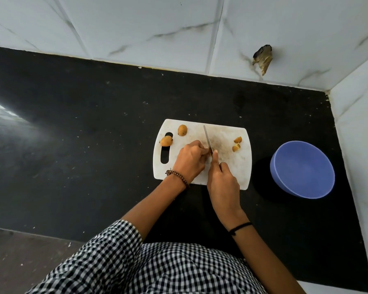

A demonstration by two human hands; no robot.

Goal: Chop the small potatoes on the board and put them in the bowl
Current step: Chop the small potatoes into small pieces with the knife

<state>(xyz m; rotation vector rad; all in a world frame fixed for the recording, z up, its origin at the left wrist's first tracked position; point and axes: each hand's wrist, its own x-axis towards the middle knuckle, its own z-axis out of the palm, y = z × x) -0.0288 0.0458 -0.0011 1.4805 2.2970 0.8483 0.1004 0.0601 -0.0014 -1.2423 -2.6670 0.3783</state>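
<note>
Centre frame: R hand [223, 181] is gripping knife [207, 137], forefinger along spine; L hand [190, 159] is curling onto a mostly hidden potato [210, 153] at mid board [238, 166]. Two whole potatoes [182, 130] are lying by board's upper-left edge, cut pieces [236, 143] near right edge. Blue bowl [302, 168] is sitting apart, right, on counter [94, 145].

White plastic chopping board [232, 166] with a slot handle lies flat beneath the left hand's fingers [201, 148]; one small brown potato [211, 152] sits pinched at their tips, mostly hidden; two whole potatoes [182, 130] lie to their left; cut potato pieces [236, 144] lie to their right; round blue plastic bowl [302, 168] stands upright farther right.
</note>
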